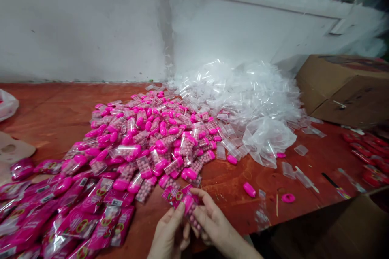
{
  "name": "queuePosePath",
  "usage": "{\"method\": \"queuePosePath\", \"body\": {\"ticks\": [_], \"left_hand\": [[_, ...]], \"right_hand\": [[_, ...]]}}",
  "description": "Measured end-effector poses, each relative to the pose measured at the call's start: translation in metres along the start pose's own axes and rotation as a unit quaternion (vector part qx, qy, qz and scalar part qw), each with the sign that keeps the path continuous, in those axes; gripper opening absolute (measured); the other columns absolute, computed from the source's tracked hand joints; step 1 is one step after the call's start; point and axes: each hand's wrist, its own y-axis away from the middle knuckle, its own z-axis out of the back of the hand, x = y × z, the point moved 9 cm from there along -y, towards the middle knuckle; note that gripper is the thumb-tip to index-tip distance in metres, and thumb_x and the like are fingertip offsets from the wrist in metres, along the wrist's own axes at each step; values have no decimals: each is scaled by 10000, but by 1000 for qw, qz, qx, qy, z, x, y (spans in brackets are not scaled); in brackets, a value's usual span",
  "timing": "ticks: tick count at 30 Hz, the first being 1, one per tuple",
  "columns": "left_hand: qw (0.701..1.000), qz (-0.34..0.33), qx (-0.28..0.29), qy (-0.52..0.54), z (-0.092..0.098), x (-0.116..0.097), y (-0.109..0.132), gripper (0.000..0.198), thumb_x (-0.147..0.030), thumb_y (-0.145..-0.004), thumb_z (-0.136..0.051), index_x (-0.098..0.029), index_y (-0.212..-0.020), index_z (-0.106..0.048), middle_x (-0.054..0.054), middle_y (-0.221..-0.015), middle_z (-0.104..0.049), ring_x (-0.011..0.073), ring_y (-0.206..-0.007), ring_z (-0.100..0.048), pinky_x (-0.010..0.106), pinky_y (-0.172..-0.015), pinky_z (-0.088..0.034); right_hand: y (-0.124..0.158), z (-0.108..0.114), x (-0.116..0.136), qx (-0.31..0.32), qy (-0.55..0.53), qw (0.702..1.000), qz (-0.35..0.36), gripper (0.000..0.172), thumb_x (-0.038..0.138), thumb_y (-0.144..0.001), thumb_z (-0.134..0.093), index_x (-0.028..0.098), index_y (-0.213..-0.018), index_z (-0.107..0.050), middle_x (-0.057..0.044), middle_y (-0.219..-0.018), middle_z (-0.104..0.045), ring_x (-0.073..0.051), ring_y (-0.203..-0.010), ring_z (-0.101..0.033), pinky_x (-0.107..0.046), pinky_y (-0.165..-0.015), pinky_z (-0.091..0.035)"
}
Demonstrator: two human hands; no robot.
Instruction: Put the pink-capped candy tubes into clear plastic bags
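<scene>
My left hand (168, 232) and my right hand (212, 220) meet at the bottom middle of the head view. Together they pinch a clear candy tube with a pink cap (191, 209), and a pink printed wrapper (174, 195) sticks out at its far end. Just beyond my fingers lies a big heap of the same pink-capped tubes (146, 141) full of small pink balls. Finished pink packets (73, 214) are piled at the lower left. A mound of clear plastic sleeves (243, 93) sits at the back right.
The table (51, 109) is reddish-brown wood against a white wall. Cardboard boxes stand at the right (343, 89) and lower right (343, 230). Loose pink caps (249, 189), a pink ring (288, 198) and red packets (370, 158) lie on the right side.
</scene>
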Motion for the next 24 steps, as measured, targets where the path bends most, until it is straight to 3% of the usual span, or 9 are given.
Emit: {"method": "queuePosePath", "body": {"ticks": [2,4,6,8,10,13,16,21,24], "left_hand": [[1000,0,-7,-7,4,1,-2,553,-620,-568,-861,-127,-658,-628,-33,-437,-466,43,-397,-335,165,-386,-185],[1000,6,-4,-16,6,5,-3,577,-650,-544,-857,-135,-647,-617,-45,-419,-454,29,-368,-291,166,-379,-178],[999,5,5,-32,5,10,-3,597,-687,-561,-827,-131,-652,-628,-37,-420,-470,22,-356,-280,167,-378,-169],[999,-10,7,-51,4,12,-2,611,-709,-598,-792,-119,-646,-641,-22,-430,-485,16,-356,-281,164,-381,-157],[998,-26,2,-64,4,12,0,604,-699,-617,-789,-111,-662,-657,-10,-445,-506,14,-360,-292,159,-382,-156],[998,-28,-9,-62,8,10,0,598,-680,-584,-821,-120,-739,-681,-13,-454,-520,27,-359,-319,162,-374,-162],[998,-30,-35,-41,19,4,-3,585,-674,-557,-837,-134,-658,-637,-41,-380,-443,40,-350,-314,171,-376,-165],[999,-32,-40,12,25,3,-5,544,-623,-628,-830,-159,-599,-548,-58,-367,-408,41,-367,-309,178,-421,-190],[999,-17,-27,12,20,9,-3,592,-676,-574,-830,-158,-568,-543,-60,-368,-397,30,-356,-268,186,-421,-154]], "right_hand": [[3,7,13,-50,125,988,71,626,650,-934,-498,258,-1418,-434,-81,-1003,-620,-183,-825,-585,-330,-753,-475],[5,11,19,-85,182,974,100,586,631,-933,-512,262,-1388,-491,-104,-1069,-616,-222,-961,-582,-379,-873,-457],[0,10,11,-75,107,990,45,626,659,-914,-514,246,-1382,-471,-41,-854,-604,-164,-722,-561,-307,-693,-472],[-5,1,-1,-36,-14,998,-39,690,689,-889,-521,234,-1394,-407,59,-659,-496,-80,-457,-350,-204,-461,-320],[-9,-5,-5,-17,-74,994,-85,739,718,-854,-554,235,-1384,-375,102,-615,-440,-47,-401,-196,-176,-405,-171],[-13,-3,8,-36,-43,998,-11,683,725,-850,-575,220,-1289,-436,60,-711,-516,-63,-491,-383,-186,-479,-302],[-7,-5,12,-12,-7,998,55,553,664,-920,-538,208,-1227,-479,22,-789,-552,-98,-661,-500,-231,-632,-399],[2,-9,-17,52,-52,997,-34,752,705,-890,-547,242,-1437,-318,72,-705,-496,-52,-469,-354,-177,-449,-292],[-3,-15,-14,72,-79,994,-27,837,729,-872,-548,206,-1455,-253,111,-594,-464,-46,-371,-297,-158,-365,-243]]}}
